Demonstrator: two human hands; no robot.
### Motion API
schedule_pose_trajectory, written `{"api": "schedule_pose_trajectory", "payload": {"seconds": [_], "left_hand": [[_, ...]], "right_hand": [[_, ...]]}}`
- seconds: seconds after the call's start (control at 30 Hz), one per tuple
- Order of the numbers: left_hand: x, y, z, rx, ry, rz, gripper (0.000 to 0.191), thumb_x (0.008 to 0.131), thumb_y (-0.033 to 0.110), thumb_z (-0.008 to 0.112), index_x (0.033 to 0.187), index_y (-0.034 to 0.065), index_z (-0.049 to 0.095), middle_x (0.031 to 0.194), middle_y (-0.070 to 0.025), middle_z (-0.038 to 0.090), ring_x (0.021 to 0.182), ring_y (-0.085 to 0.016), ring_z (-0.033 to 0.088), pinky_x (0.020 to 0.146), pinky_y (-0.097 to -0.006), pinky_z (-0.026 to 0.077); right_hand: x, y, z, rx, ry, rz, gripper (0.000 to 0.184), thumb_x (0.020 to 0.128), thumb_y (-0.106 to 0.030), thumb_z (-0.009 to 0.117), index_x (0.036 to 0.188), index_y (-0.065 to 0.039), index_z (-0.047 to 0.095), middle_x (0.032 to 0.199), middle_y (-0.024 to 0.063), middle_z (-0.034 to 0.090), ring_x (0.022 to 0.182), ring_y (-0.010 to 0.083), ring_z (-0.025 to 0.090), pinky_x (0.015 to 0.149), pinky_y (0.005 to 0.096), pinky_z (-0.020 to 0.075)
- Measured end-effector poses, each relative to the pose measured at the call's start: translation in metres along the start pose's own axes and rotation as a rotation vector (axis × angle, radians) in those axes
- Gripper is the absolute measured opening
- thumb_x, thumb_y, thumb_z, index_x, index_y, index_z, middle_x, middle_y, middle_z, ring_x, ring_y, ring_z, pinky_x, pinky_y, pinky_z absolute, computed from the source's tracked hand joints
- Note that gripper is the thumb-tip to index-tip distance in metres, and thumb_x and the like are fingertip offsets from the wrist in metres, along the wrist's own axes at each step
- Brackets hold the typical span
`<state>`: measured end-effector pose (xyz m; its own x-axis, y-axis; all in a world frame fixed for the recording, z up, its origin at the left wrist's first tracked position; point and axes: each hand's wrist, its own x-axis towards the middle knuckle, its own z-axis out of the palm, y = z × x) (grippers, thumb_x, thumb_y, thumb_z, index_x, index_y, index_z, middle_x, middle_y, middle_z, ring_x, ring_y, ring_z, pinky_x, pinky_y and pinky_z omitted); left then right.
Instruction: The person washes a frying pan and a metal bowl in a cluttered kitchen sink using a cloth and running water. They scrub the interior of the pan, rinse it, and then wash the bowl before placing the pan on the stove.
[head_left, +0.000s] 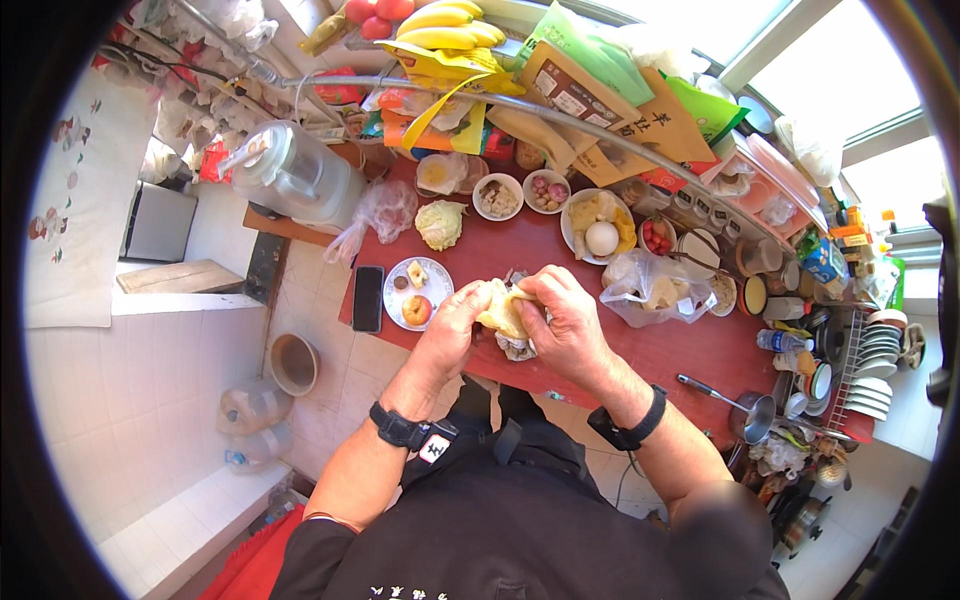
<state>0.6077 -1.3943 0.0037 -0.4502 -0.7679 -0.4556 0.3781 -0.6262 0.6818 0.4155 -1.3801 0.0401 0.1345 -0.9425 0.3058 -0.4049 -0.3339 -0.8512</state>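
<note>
Both my hands grip a pale yellow piece of food, perhaps bread or pastry (502, 309), above the front edge of the red table (517, 244). My left hand (452, 330) pinches its left side, and my right hand (564, 322) pinches its right side. Crumpled whitish wrapping (516, 348) shows just under the food, between the hands. Left of my left hand, a patterned plate (439, 277) holds a red-yellow fruit (416, 310), a small pale food piece (417, 273) and a small brown round item (400, 282). A black smartphone (368, 298) lies beside the plate.
Behind my hands stand a cabbage (440, 225), a bowl of garlic or shallots (546, 191) and a bowl with a white egg-like item (602, 238). A plastic bag of food (656, 289) and a saucepan (754, 420) are at the right. A metal rail (525, 105) crosses the far side.
</note>
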Motion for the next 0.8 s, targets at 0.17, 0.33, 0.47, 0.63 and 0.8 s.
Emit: {"api": "schedule_pose_trajectory", "payload": {"seconds": [0.17,0.33,0.47,0.63,0.8], "left_hand": [[0.01,-0.006,-0.009,-0.029,0.104,0.062,0.031,0.111,0.03,0.048,0.126,0.0063,0.062,0.1,0.0014,0.064,0.082,-0.007,0.059,0.07,-0.0233,0.048],[0.02,-0.019,-0.03,-0.046,0.191,0.112,0.031,0.112,0.028,0.047,0.126,0.0052,0.062,0.088,0.0017,0.059,0.072,-0.008,0.05,0.062,-0.0239,0.042],[0.011,-0.002,-0.052,-0.035,0.296,0.198,0.033,0.113,0.03,0.041,0.119,0.0045,0.062,0.092,-0.0021,0.062,0.071,-0.007,0.048,0.062,-0.0235,0.04],[-0.04,0.049,-0.009,0.201,0.133,0.157,0.037,0.113,0.033,0.04,0.125,0.0033,0.06,0.105,-0.0049,0.066,0.083,-0.009,0.058,0.068,-0.0237,0.046],[-0.121,0.127,0.067,0.165,-0.399,-0.015,0.026,0.099,0.019,0.057,0.115,-0.0011,0.059,0.1,-0.0145,0.069,0.089,-0.023,0.067,0.08,-0.0364,0.054]], "right_hand": [[-0.004,0.002,0.005,0.049,0.1,0.045,0.015,0.09,0.004,0.067,0.104,0.0,0.063,0.088,0.0096,0.058,0.077,0.0221,0.058,0.069,0.0316,0.0488],[-0.012,0.003,0.0,0.107,0.187,0.224,0.008,0.095,0.0,0.065,0.103,0.0,0.063,0.09,0.0082,0.06,0.079,0.0182,0.06,0.071,0.0318,0.0513],[-0.018,0.032,-0.023,0.197,0.452,0.403,0.006,0.101,-0.005,0.062,0.104,-0.001,0.064,0.093,0.0026,0.064,0.083,0.0091,0.06,0.074,0.026,0.0514],[-0.019,0.118,-0.057,-0.099,0.38,0.641,0.012,0.1,-0.013,0.065,0.104,-0.002,0.066,0.084,-0.0009,0.065,0.078,0.0067,0.058,0.071,0.027,0.0508],[-0.002,0.215,-0.057,-0.431,0.243,0.751,0.029,0.093,-0.025,0.069,0.109,-0.001,0.071,0.086,0.0193,0.071,0.081,0.0318,0.069,0.077,0.0424,0.0544]]}}
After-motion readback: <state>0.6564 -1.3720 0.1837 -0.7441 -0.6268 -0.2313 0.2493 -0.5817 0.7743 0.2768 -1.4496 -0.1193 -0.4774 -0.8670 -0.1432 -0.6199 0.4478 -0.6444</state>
